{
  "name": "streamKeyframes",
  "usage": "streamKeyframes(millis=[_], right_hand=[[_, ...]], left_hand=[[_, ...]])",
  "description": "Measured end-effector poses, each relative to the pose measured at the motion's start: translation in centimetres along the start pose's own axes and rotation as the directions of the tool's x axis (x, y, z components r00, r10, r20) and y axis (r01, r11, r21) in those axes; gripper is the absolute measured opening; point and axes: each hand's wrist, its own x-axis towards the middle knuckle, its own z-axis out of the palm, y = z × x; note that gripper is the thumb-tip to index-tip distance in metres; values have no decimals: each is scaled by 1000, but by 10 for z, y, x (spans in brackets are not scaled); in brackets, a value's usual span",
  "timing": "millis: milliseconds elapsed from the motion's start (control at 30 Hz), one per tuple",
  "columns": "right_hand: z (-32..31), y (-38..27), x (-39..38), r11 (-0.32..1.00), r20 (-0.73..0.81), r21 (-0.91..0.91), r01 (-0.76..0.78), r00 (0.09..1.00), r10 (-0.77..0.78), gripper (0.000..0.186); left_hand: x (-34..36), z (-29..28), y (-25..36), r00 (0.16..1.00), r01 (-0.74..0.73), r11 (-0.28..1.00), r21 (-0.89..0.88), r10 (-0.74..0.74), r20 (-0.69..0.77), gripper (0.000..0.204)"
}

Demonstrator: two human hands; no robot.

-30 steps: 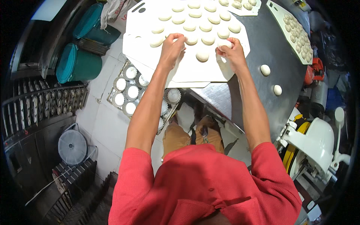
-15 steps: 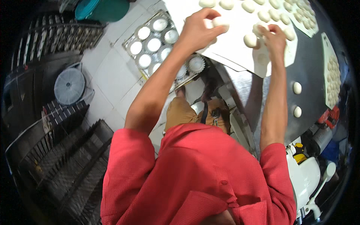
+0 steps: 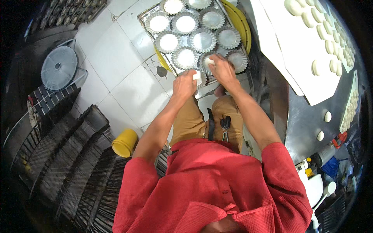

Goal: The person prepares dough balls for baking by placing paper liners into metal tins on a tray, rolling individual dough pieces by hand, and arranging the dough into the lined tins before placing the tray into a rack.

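Observation:
My left hand [image 3: 184,84] is closed on a white dough ball [image 3: 197,76] at the near edge of a metal tray. Beside it, my right hand [image 3: 224,72] pinches another dough ball [image 3: 209,63] over a fluted tin in the near row. My fingers partly hide both balls. Several round fluted tins stand in rows on the tray [image 3: 175,72]. Some, such as one fluted tin [image 3: 159,23], show bright white in the middle; whether that is dough or glare I cannot tell. A fluted tin [image 3: 237,61] to the right of my right hand looks greyer inside.
A yellow round tub [image 3: 241,24] shows under the tray. To the right, a dark metal table [image 3: 303,128] bears white boards [image 3: 279,50] with rows of dough balls [image 3: 316,67]. Two loose dough balls [image 3: 328,116] lie on its bare metal. A yellow bucket [image 3: 124,143] and dark racks are at left.
Both hands have moved left from the dough board to the tray of tins, each carrying a dough ball. The view has shifted, bringing more of the tray and the yellow bucket into sight.

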Motion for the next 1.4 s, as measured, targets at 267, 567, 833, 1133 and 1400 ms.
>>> streamKeyframes(millis=[267,567,833,1133,1400], right_hand=[[-9,-9,18,999,-43,50,2,999,0,40],[23,-29,91,919,-73,-355,173,975,-212,43],[-20,-43,17,973,-283,56,226,938,-202,35],[-310,33,-85,962,-767,-45,-271,626,140,38],[-314,75,-90,699,-479,713,61,770,421,25]], left_hand=[[6,-35,-2,970,-221,959,-180,196,-146,45],[79,-43,-25,954,-301,930,213,297,48,29],[65,-60,22,863,-356,932,65,355,-359,36],[151,-106,297,699,-545,827,136,538,-471,52],[202,-87,333,854,-520,756,-398,477,-210,44]])
